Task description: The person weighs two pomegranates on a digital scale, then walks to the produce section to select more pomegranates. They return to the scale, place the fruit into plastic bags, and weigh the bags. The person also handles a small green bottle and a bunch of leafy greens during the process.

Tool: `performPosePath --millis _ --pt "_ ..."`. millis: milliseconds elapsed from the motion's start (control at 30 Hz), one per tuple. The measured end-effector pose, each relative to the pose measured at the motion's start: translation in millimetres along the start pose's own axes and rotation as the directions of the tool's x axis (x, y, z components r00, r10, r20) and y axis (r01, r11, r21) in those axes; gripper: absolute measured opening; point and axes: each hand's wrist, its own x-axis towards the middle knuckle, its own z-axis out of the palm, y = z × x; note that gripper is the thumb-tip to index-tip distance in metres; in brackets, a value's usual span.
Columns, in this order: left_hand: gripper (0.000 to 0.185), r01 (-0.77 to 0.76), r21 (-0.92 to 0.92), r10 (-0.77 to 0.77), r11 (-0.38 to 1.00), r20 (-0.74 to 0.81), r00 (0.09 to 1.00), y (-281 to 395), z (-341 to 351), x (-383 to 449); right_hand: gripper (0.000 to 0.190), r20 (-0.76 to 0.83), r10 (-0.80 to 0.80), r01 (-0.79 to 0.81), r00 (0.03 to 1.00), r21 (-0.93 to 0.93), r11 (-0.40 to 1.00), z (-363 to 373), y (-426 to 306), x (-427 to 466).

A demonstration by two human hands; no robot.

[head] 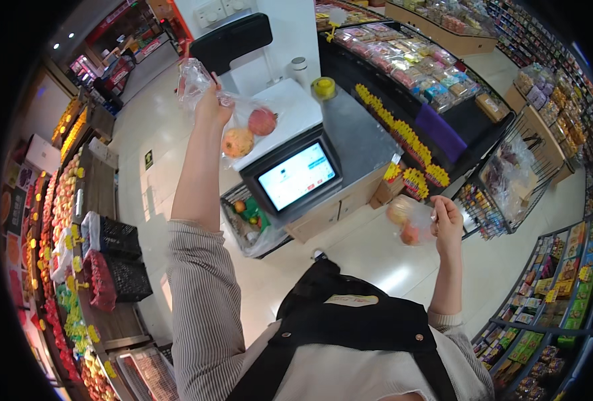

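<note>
My left hand (213, 104) grips the gathered top of a clear plastic bag (194, 80) beside the weighing scale's white platform (289, 108). Inside that bag, a red pomegranate (263, 121) and a paler, yellowish pomegranate (237, 142) are at the platform's left side; I cannot tell whether they rest on it. The scale's touchscreen (297, 175) is lit and faces me. Out to the right, my right hand (446, 220) is closed on the neck of a second clear bag (423, 220). Two roundish fruits (407, 225), one yellowish and one reddish, hang in it, blurred, above the floor.
The scale stands on a grey-topped counter (359, 133) with a roll of yellow tape (324, 88) and a white bottle (299, 67). Below it sits a bin (256, 235) with a plastic liner. Fruit shelves (66, 200) line the left; a wire basket (509, 175) and snack racks (552, 295) flank the right.
</note>
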Motion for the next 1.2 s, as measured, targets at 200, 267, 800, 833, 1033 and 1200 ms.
performPosePath --millis 200,267,800,833,1033,1200 --pt "0.009 0.052 0.058 -0.054 0.997 0.030 0.998 -33.6 3.3 76.3 0.016 -0.046 -0.067 0.071 0.997 0.081 0.994 54.8 -38.5 75.4" --pt "0.009 0.061 0.086 -0.066 0.994 0.046 0.997 -42.9 4.2 82.3 0.016 -0.051 -0.054 0.058 0.997 0.081 0.995 71.3 -47.3 96.5" --pt "0.117 -0.108 0.974 0.153 0.200 0.078 0.985 -34.1 -26.5 9.0 0.018 0.356 0.043 -0.052 0.934 0.016 0.999 154.4 -32.2 240.9" --pt "0.119 -0.073 0.981 0.183 0.177 0.040 0.982 -39.5 -35.3 0.5 0.018 0.376 0.049 -0.064 0.925 0.027 0.998 157.4 -26.5 247.6" --pt "0.123 0.115 0.988 0.160 0.102 -0.131 0.978 -49.0 -64.7 -26.6 0.018 0.397 0.078 -0.096 0.914 0.025 0.995 162.3 -14.0 280.3" --pt "0.122 0.143 0.984 0.203 0.110 -0.164 0.965 -50.1 -70.6 -31.3 0.018 0.408 0.076 -0.100 0.910 0.039 0.994 164.7 -18.2 288.0"
